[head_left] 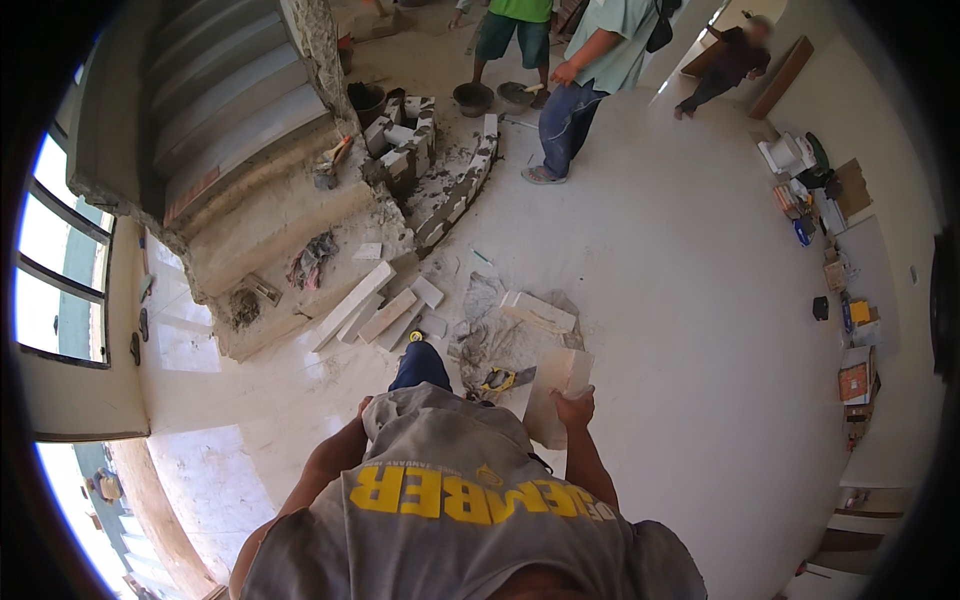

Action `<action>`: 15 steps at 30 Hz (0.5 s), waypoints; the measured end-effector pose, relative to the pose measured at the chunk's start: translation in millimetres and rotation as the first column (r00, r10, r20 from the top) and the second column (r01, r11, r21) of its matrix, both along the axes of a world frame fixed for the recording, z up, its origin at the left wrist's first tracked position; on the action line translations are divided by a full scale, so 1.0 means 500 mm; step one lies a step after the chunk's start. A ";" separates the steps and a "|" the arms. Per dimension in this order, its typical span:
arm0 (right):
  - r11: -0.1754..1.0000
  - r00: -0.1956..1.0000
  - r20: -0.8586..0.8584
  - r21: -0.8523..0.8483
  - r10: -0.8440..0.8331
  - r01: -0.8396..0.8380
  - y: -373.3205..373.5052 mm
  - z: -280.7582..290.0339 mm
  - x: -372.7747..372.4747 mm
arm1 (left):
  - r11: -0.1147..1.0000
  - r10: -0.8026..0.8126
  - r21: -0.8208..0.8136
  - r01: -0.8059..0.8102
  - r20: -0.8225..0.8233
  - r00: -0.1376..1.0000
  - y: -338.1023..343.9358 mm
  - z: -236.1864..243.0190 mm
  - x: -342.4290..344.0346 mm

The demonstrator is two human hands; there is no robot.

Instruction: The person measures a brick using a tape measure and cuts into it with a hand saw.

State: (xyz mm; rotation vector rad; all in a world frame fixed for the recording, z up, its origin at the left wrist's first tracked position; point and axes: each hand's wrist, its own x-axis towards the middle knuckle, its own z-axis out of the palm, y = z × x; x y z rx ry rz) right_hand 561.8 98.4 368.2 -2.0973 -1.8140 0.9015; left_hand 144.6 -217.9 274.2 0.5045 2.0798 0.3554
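- Block (545,393), pale and flat-faced, is at your two o'clock, off your right side.
- Your right hand (574,408) has its grip closed around the block's right edge; no second hand supports the far side. If the fingers slip on a dusty face, the block could swing or drop.
- Your left hand (366,405) is at ten o'clock, by your hip and partly hidden by your shirt; how far its grip is open, or whether it has hold of anything, you cannot tell from here.
- At one o'clock, just beside the block, lies a yellow-and-black tool (498,379). Lowering the block carelessly there could knock it or chip a corner.
- Farther out at one o'clock, a second block (540,312) lies over grey, dusty litter; stepping onto that could cost you your footing.
- At eleven o'clock, loose slabs (365,312) overlap at angles, with a small yellow tape measure (416,336) near your knee; a nudge could slide the slabs or kick the tape away.
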 end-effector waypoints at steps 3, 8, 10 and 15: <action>0.994 0.996 -0.064 0.087 -0.065 0.070 0.090 0.037 -0.082 | 0.996 0.067 0.055 -0.068 0.024 0.997 0.049 0.007 -0.014; 0.961 0.795 -0.544 -0.100 -0.269 0.258 0.160 0.141 -0.224 | 0.992 0.108 0.062 -0.109 0.022 0.994 0.052 -0.002 -0.034; 0.920 0.706 -0.596 -0.175 -0.383 0.351 0.190 0.160 -0.266 | 0.990 0.124 0.060 -0.126 0.032 0.992 0.053 -0.011 -0.042; 0.813 0.372 -0.723 -0.501 -0.582 0.298 0.200 0.234 -0.319 | 0.995 0.090 -0.049 -0.090 -0.008 0.996 -0.035 -0.029 -0.078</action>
